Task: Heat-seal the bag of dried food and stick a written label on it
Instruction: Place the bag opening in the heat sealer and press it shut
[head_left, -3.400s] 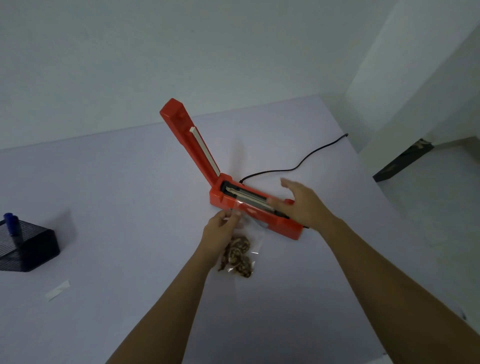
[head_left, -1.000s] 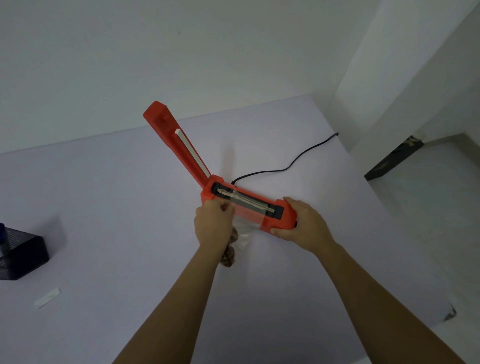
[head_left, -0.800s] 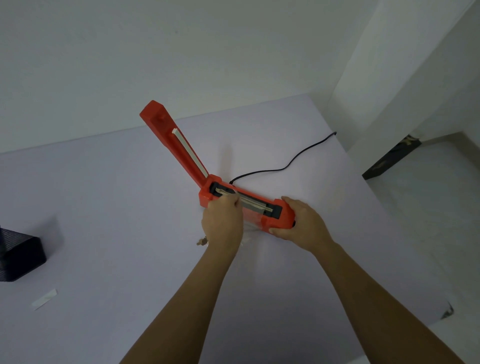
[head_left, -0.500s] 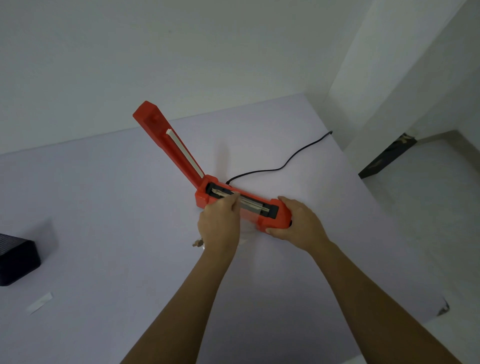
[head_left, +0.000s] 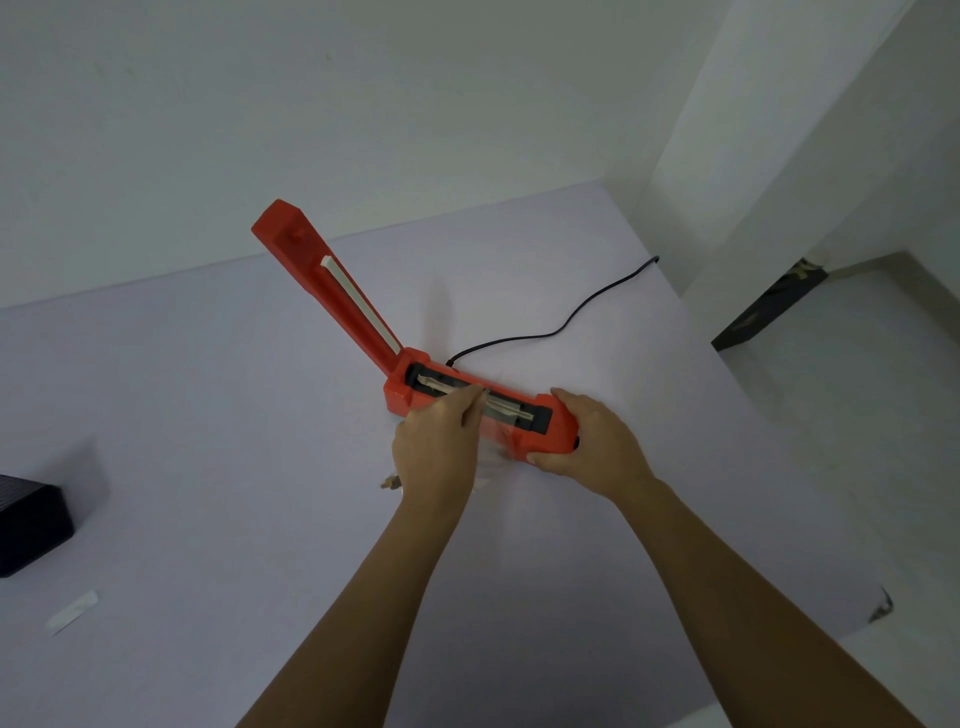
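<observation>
Left hand now covers the clear bag draped over sealer.

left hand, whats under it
The clear bag lies across the red sealer, showing just right of the left hand. A scrap of dried food peeks out at the hand's left edge. The rest of the bag is covered.

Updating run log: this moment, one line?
red plastic heat sealer: arm raised | left hand: pinches clear plastic bag over strip | right hand: grips sealer end
</observation>
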